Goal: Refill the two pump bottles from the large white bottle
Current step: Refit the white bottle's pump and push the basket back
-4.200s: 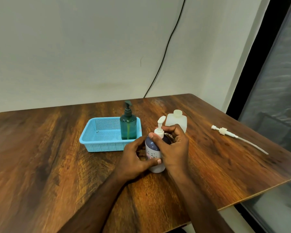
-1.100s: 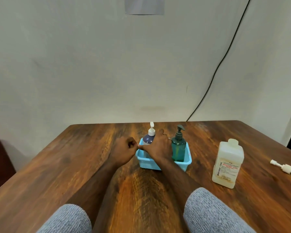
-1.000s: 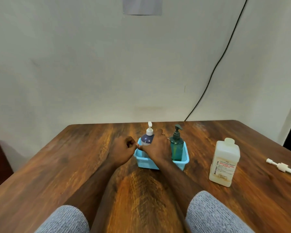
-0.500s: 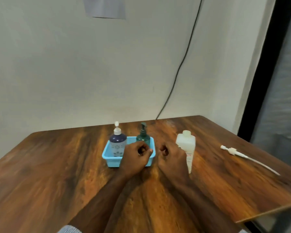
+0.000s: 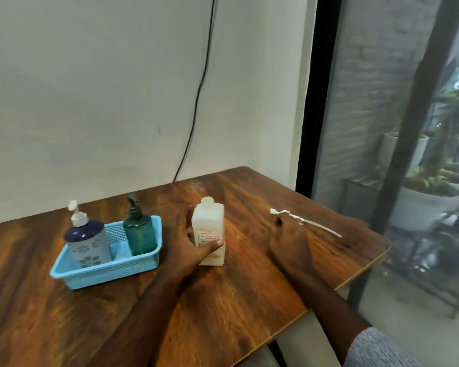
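The large white bottle [image 5: 209,223] stands uncapped on the wooden table [image 5: 236,300], just right of the basket. My left hand [image 5: 186,251] grips it low down, thumb across the label and fingers behind. The dark blue pump bottle [image 5: 87,242] and the green pump bottle [image 5: 140,234] stand upright in the light blue basket [image 5: 104,277], both with pumps on. A loose white pump with a long tube [image 5: 322,229] lies at the right. My right hand [image 5: 289,241] lies on the table with its fingertips at the pump's collar; whether they pinch it is unclear.
The table's right edge [image 5: 361,274] runs close to the loose pump. Beyond it is a glass wall with potted plants [image 5: 427,205] outside. A black cable [image 5: 196,102] hangs down the wall behind the table.
Both hands were curled in front of the basket. The left has since taken hold of the white bottle and the right has reached out to the loose pump. My view swung right.
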